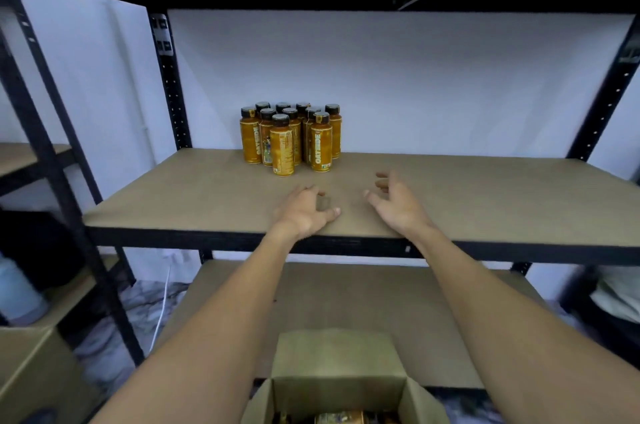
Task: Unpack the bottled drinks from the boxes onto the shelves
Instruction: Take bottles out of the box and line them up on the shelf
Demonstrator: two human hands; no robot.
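Several amber bottled drinks (290,137) with black caps stand clustered at the back of the middle shelf (485,201), close to the white wall. My left hand (306,210) hovers over the shelf board just in front of them, fingers loosely curled and empty. To its right, my right hand (394,203) is spread, palm facing left, holding nothing. An open cardboard box (341,385) sits at the bottom centre between my forearms, with more bottles (341,418) showing inside it.
Black metal uprights (169,84) frame the shelf, and another board spans overhead. A lower shelf (346,302) lies beneath. On the left stand a second rack, another cardboard box (31,375) and a pale container (17,295). A white cable (162,312) hangs down.
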